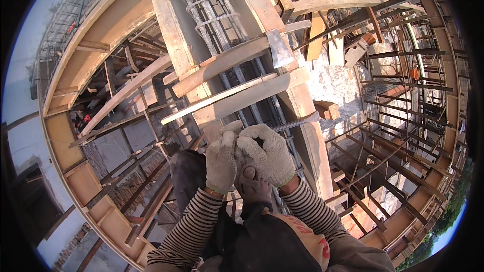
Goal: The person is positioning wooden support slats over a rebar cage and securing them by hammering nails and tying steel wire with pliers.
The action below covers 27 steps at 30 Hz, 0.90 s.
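My left hand and my right hand, both in pale knitted work gloves, meet over a long wooden formwork trough. The left fingers are pressed together and point forward against the right hand. On the right, thumb and fingers curl round into a pinch with a dark gap inside. Whatever either hand grips is hidden. Just beyond the right hand, a ribbed steel bar lies across the trough. Long reinforcing bars run along inside it, beneath the hands. My bare foot is right behind them.
Wooden crosspieces span the trough ahead, with a flat metal blade-like piece beside one. Farther along, steel stirrups ring the bars. Open drops with timber props lie on both sides. Curved formwork borders the left.
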{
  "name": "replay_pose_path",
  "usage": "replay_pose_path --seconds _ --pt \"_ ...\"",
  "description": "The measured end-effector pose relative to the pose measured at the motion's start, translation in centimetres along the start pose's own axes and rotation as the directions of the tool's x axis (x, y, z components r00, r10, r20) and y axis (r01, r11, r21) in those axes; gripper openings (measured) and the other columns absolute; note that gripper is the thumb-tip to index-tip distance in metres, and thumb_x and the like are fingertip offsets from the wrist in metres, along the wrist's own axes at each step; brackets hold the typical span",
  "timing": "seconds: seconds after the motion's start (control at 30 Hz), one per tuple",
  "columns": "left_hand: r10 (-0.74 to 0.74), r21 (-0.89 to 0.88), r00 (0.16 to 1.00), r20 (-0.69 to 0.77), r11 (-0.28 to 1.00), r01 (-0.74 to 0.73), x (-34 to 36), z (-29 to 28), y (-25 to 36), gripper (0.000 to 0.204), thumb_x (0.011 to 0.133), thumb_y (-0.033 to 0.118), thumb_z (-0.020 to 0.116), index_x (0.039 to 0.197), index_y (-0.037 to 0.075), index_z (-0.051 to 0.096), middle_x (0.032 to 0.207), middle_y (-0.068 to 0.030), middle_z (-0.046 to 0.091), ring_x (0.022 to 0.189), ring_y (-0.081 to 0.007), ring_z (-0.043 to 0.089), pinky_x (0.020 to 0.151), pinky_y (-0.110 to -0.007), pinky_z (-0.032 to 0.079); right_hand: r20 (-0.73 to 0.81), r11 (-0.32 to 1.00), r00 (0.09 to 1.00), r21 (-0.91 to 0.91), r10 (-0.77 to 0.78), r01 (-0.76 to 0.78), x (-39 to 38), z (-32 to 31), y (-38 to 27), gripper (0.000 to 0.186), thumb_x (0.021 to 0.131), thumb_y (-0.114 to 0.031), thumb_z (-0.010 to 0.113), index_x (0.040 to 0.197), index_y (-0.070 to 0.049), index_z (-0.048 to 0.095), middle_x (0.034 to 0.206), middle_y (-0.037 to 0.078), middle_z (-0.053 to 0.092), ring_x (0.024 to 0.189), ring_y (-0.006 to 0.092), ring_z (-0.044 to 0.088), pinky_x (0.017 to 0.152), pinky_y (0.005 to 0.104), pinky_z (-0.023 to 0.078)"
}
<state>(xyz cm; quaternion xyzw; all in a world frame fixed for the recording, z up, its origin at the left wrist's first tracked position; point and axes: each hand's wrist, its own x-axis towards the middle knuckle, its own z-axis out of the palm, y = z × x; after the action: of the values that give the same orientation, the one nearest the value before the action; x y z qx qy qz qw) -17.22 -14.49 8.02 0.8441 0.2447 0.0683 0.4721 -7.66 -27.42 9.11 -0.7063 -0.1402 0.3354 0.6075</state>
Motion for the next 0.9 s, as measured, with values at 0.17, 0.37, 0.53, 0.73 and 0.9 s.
replay_pose_path --seconds 0.17,0.37,0.53,0.73,0.9 --pt "-0.475 -0.674 0.880 -0.025 0.658 0.336 0.0 -1.2 -3.0 0.036 0.112 0.029 0.044 0.104 0.002 0.066 0.078 -0.0018 0.058 0.068 -0.0105 0.054 0.064 -0.028 0.044 0.167 0.730 0.983 0.663 0.075 -0.169 -1.3 -2.2 -4.6 0.013 0.099 -0.006 0.070 0.108 0.003 0.068 0.097 0.012 0.072 0.076 0.0149 0.069 0.066 0.0295 0.056" --pt "-0.215 -0.299 0.976 0.021 0.931 0.211 0.5 -4.1 -7.9 0.020 0.111 0.008 0.042 0.105 0.000 0.059 0.094 -0.0084 0.057 0.078 -0.0174 0.058 0.068 -0.030 0.050 0.271 0.330 0.790 0.939 -0.550 -0.093 -0.4 -2.1 -10.2 0.025 0.095 -0.010 0.078 0.110 0.007 0.069 0.096 0.018 0.072 0.086 0.0273 0.073 0.068 0.0355 0.058" --pt "-0.233 -0.233 0.971 -0.046 0.948 0.217 1.4 -3.2 -7.7 0.037 0.114 0.028 0.041 0.097 0.000 0.058 0.087 -0.0056 0.054 0.074 -0.0139 0.052 0.065 -0.031 0.043 0.241 0.166 0.581 0.970 -0.778 -0.180 1.5 -0.1 -10.3 0.025 0.091 -0.009 0.082 0.107 0.007 0.070 0.096 0.019 0.072 0.078 0.0354 0.073 0.063 0.0424 0.060" --pt "-0.052 -0.122 0.996 -0.078 0.992 0.043 4.2 -1.9 -5.4 0.038 0.109 0.034 0.047 0.093 0.003 0.061 0.098 -0.0097 0.065 0.087 -0.0226 0.062 0.075 -0.035 0.049 0.139 0.204 0.708 0.979 -0.693 0.007 1.4 0.1 -11.1 0.023 0.092 -0.008 0.082 0.111 0.002 0.073 0.101 0.021 0.070 0.082 0.0324 0.073 0.067 0.0432 0.061" --pt "0.297 0.602 0.912 -0.281 0.795 -0.074 6.3 -2.7 -6.1 0.029 0.101 0.028 0.053 0.113 0.009 0.072 0.118 -0.0139 0.071 0.112 -0.0350 0.065 0.100 -0.047 0.049 0.094 0.994 0.992 0.061 0.085 -0.091 4.9 -4.5 -6.8 0.026 0.101 -0.017 0.072 0.116 0.003 0.068 0.108 0.015 0.073 0.097 0.0189 0.070 0.084 0.0363 0.058"
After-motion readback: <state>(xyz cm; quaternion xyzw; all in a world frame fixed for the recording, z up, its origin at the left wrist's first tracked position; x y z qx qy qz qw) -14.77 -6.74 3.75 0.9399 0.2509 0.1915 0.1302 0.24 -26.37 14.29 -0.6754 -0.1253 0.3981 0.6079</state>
